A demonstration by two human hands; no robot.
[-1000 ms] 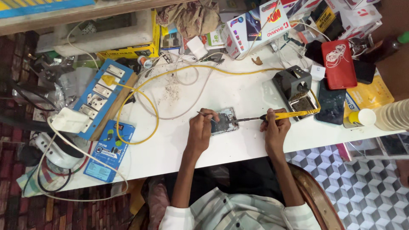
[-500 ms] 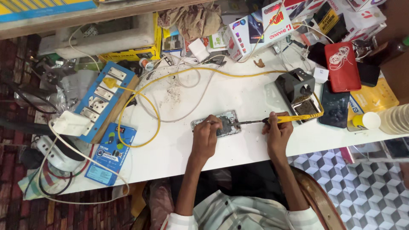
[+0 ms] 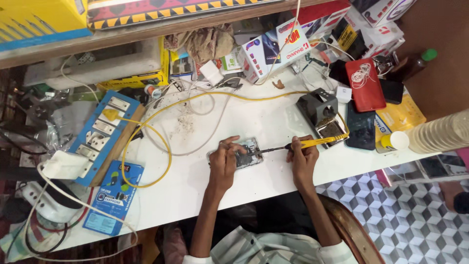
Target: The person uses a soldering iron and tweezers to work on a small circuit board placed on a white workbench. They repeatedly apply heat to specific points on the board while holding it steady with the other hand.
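An opened phone (image 3: 246, 155) with its insides showing lies on the white table (image 3: 205, 186). My left hand (image 3: 223, 161) rests on its left part and pins it down with the fingers. My right hand (image 3: 303, 156) grips a yellow-handled soldering iron (image 3: 320, 142), whose dark tip points left and meets the phone's right edge. The iron's yellow cable (image 3: 161, 115) loops across the table to a blue switchboard (image 3: 102, 134).
A black iron stand (image 3: 320, 110) with a sponge tray sits right of the phone. A red phone case (image 3: 365, 84), dark phones, boxes, a white bottle (image 3: 393, 141) and a cup stack (image 3: 439, 132) crowd the right and back. A blue packet (image 3: 112, 198) lies front left.
My view has shifted slightly. Both hands stay on the phone and the iron, with the iron's tip still at the phone's right edge.
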